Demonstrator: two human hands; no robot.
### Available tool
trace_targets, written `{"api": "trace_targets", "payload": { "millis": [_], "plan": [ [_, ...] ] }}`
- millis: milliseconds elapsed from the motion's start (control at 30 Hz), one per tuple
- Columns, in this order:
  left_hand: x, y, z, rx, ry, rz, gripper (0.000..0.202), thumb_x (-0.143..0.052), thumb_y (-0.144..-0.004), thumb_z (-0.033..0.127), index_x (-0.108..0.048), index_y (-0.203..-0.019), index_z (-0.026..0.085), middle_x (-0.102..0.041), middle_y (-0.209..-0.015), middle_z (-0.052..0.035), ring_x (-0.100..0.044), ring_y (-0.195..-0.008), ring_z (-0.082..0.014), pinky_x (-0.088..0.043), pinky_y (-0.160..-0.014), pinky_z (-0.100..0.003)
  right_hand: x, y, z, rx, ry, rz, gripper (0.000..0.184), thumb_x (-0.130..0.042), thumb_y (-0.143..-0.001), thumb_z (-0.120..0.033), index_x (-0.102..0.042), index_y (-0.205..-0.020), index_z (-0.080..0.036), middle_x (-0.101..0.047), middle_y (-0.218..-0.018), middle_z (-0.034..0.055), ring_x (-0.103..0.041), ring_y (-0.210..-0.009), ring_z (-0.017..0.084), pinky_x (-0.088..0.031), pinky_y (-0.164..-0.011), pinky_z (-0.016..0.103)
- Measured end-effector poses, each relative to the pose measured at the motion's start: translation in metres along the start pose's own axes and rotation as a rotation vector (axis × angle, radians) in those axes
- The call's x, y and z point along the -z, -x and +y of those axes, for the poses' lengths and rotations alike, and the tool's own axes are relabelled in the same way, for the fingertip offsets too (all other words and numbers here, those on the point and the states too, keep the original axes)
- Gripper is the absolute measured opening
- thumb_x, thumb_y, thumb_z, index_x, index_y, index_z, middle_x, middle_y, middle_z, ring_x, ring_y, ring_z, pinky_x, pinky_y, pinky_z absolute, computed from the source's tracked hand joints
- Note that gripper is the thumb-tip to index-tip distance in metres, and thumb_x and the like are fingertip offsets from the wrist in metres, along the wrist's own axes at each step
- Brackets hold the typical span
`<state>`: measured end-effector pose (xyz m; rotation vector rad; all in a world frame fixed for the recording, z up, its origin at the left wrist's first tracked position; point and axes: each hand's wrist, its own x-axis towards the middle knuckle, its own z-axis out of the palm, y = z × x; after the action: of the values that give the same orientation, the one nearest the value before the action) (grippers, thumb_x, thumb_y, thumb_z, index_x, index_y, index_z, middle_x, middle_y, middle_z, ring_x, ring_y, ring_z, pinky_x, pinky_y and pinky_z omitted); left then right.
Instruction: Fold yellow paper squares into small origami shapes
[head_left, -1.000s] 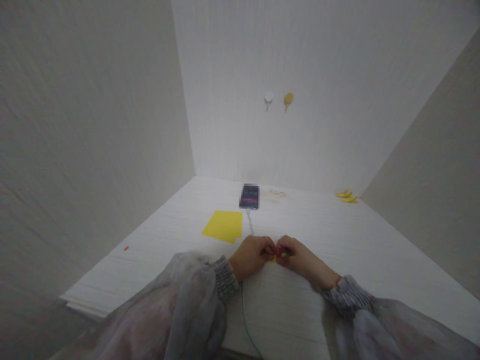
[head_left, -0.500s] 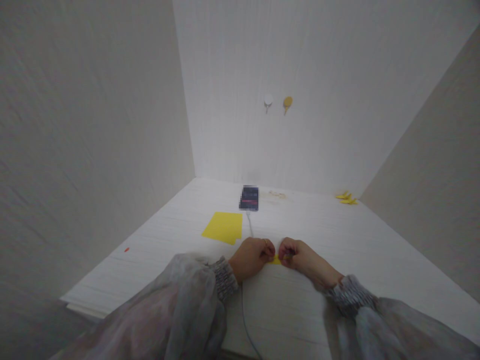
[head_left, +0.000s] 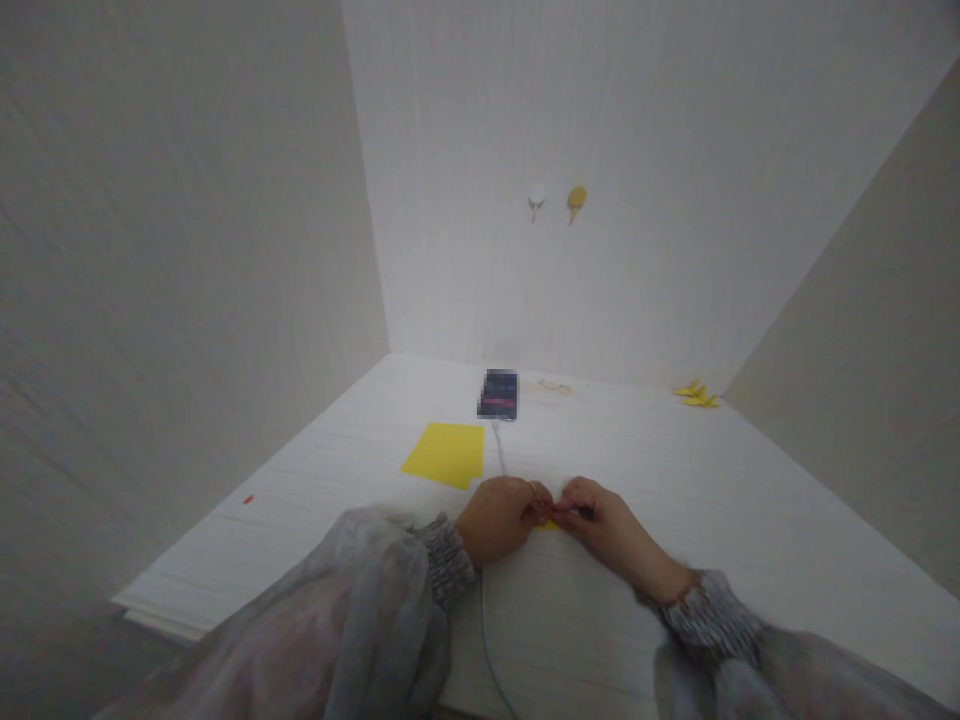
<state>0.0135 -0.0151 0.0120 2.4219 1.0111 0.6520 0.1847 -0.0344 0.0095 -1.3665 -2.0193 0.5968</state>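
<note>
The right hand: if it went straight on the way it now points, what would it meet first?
Most likely the left hand, by the small yellow piece; whether it touches the right hand is unclear.

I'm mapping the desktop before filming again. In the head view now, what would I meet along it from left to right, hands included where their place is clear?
Red scrap → yellow sheet → phone → small yellow piece → right hand → cluster of yellow pieces.

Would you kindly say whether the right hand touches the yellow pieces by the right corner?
Apart: the head view shows white tabletop between the right hand and those yellow pieces.
</note>
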Motion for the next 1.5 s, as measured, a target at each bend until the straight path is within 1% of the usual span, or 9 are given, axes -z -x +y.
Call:
{"api": "trace_targets", "payload": {
  "millis": [100,267,500,633,867,1033,1167,1300,1500],
  "plan": [
    [0.001,0.000,0.000,-0.001,0.031,0.003,0.018,-0.049,-0.072,0.020,-0.059,-0.087,0.021,-0.065,-0.081,0.0014,-0.059,-0.076,-0.0133,-0.041,-0.069,-0.022,-0.005,-0.001,0.001,0.047,0.080,0.043,0.012,-0.056,-0.069,-0.021,-0.055,-0.058,-0.018,-0.054,-0.065,0.0028,-0.049,-0.066,0.016,-0.039,-0.062,0.028],
    [0.001,0.000,0.000,0.001,0.038,0.017,0.018,-0.050,-0.071,0.021,-0.060,-0.086,0.021,-0.066,-0.080,0.0004,-0.059,-0.074,-0.0144,-0.041,-0.067,-0.023,-0.009,-0.003,0.003,0.044,0.173,0.027,0.015,-0.053,-0.068,-0.014,-0.050,-0.054,-0.018,-0.052,-0.062,0.0017,-0.048,-0.064,0.016,-0.037,-0.060,0.027],
    [0.000,-0.002,-0.001,0.006,0.129,0.013,0.019,-0.052,-0.069,0.021,-0.059,-0.086,0.020,-0.064,-0.082,-0.0012,-0.058,-0.076,-0.0159,-0.041,-0.069,-0.025,-0.005,0.001,-0.001,0.015,0.109,0.033,0.003,-0.054,-0.067,-0.017,-0.052,-0.065,-0.018,-0.054,-0.072,0.0033,-0.049,-0.071,0.018,-0.038,-0.065,0.030],
    [0.001,-0.002,0.001,0.010,0.244,0.018,0.024,-0.053,-0.065,0.016,-0.057,-0.089,0.018,-0.062,-0.083,-0.0018,-0.057,-0.077,-0.0145,-0.041,-0.071,-0.024,-0.004,0.005,-0.001,0.010,0.079,0.033,0.003,-0.051,-0.069,-0.016,-0.052,-0.071,-0.018,-0.054,-0.076,0.0033,-0.049,-0.075,0.018,-0.038,-0.068,0.031],
    [-0.001,-0.003,0.003,0.020,0.408,0.047,0.024,-0.057,-0.064,0.022,-0.053,-0.087,0.016,-0.057,-0.078,-0.0014,-0.052,-0.070,-0.0115,-0.040,-0.062,-0.021,-0.002,0.004,-0.004,-0.049,-0.122,-0.002,0.004,-0.047,-0.072,-0.019,-0.051,-0.072,-0.018,-0.054,-0.069,0.0014,-0.049,-0.067,0.016,-0.039,-0.061,0.027],
    [-0.002,-0.005,0.000,0.121,0.509,0.041,0.027,-0.060,-0.061,0.021,-0.051,-0.085,0.014,-0.053,-0.068,0.0007,-0.047,-0.058,-0.0084,-0.037,-0.052,-0.020,0.002,0.000,-0.003,-0.134,-0.299,0.041,0.010,-0.053,-0.069,-0.028,-0.051,-0.067,-0.018,-0.052,-0.061,-0.0008,-0.047,-0.059,0.013,-0.036,-0.054,0.024],
    [-0.006,-0.008,-0.003,0.122,0.766,0.053,0.028,-0.063,-0.060,0.020,-0.051,-0.084,0.014,-0.054,-0.073,-0.0005,-0.051,-0.065,-0.0094,-0.040,-0.061,-0.022,0.004,0.000,-0.005,-0.186,-0.467,0.054,0.018,-0.056,-0.067,-0.036,-0.053,-0.067,-0.018,-0.053,-0.062,-0.0005,-0.046,-0.056,0.012,-0.035,-0.051,0.023],
    [-0.011,-0.011,-0.003,0.104,1.037,0.065,0.035,-0.066,-0.057,0.017,-0.047,-0.086,0.014,-0.056,-0.077,-0.0007,-0.054,-0.071,-0.0107,-0.042,-0.068,-0.026,0.006,0.002,-0.011,-0.215,-0.633,0.040,0.020,-0.056,-0.068,-0.036,-0.053,-0.069,-0.016,-0.053,-0.064,-0.0002,-0.047,-0.058,0.011,-0.035,-0.053,0.023],
    [-0.012,-0.013,-0.001,0.126,1.187,0.075,0.037,-0.070,-0.052,0.017,-0.048,-0.082,0.013,-0.055,-0.070,0.0019,-0.054,-0.065,-0.0086,-0.042,-0.066,-0.024,0.008,0.005,-0.015,-0.232,-0.672,0.012,0.016,-0.055,-0.069,-0.032,-0.054,-0.070,-0.016,-0.052,-0.064,-0.0007,-0.046,-0.057,0.011,-0.036,-0.053,0.023]
  ]
}}
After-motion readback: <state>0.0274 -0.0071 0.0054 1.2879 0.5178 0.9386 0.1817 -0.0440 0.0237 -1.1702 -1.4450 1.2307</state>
